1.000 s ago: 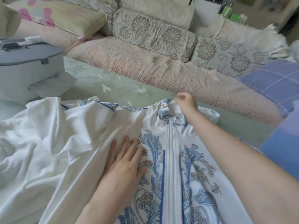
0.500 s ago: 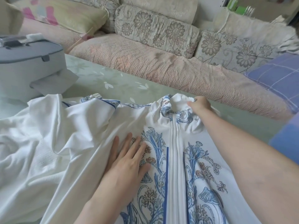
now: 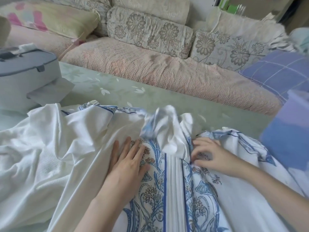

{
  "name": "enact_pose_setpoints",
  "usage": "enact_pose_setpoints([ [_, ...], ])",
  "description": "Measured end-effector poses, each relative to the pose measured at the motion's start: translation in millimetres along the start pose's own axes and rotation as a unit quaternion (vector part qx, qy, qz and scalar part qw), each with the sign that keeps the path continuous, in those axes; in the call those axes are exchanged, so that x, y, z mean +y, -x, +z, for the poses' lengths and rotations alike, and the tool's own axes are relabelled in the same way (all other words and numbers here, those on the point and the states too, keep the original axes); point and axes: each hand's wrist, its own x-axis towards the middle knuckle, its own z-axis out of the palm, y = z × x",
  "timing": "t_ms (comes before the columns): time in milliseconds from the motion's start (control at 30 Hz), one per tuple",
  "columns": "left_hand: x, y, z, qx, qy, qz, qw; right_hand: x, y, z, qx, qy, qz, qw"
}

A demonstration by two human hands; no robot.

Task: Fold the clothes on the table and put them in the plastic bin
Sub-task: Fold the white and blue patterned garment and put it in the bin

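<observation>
Left hand [image 3: 128, 163] is pressing flat, fingers straight, on the printed garment [image 3: 173, 190]; right hand [image 3: 212, 156] is curling fingertips onto it, grasp unclear.

Left hand [image 3: 127, 163] flat on patterned garment [image 3: 175, 190] — right hand [image 3: 212, 156] pinches its fabric.

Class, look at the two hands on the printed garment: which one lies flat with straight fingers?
The left hand, laid flat on the printed garment left of its striped centre band. The right hand has its fingers curled against the cloth.
</observation>
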Motion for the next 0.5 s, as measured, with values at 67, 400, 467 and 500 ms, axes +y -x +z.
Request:
enact_pose_setpoints([
  [67,1.1,0.1,0.6,0.0,0.003,0.001,1.0,8.7,1.7,-14.2,0.074,-0.096,0.006,0.993],
  [400,3.8,-1.6,5.1,-0.004,0.007,-0.007,1.0,-26.5,-137.1,-20.2,0.122,0.003,0.176,0.977],
  [467,3.6,-1.7,4.1,-0.014,0.013,-0.011,1.0,-27.3,-155.1,-6.0,0.135,0.026,0.17,0.976],
  [500,2.9,-2.0,4.1,-0.018,0.017,-0.011,1.0,-29.4,-158.2,-2.8,0.166,0.02,0.153,0.974],
])
